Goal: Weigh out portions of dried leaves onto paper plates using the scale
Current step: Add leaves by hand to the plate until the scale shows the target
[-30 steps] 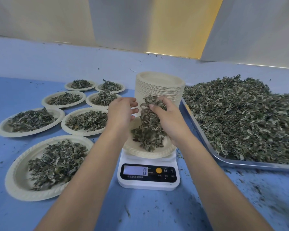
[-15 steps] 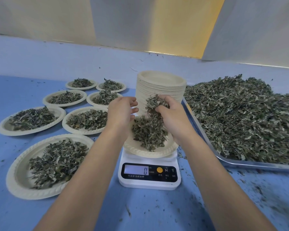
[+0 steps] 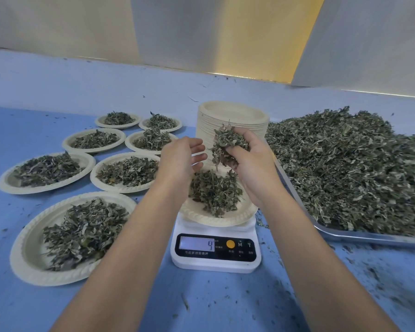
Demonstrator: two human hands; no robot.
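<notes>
The paper plate (image 3: pixel 216 218) with its heap of dried leaves (image 3: pixel 213 190) sits on the scale (image 3: pixel 216 257) at centre frame. Just above it, my right hand (image 3: pixel 252 159) curls around a clump of leaves (image 3: pixel 228 142). My left hand (image 3: pixel 180 156) hovers beside it, fingers loosely spread, holding nothing. A stack of plates (image 3: pixel 233 116) stands behind, with the heaped tray (image 3: pixel 345 234) at right.

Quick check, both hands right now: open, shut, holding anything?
Left hand: open, fingers straight, holding nothing.
Right hand: grips a clump of dried leaves above the plate on the scale.
</notes>
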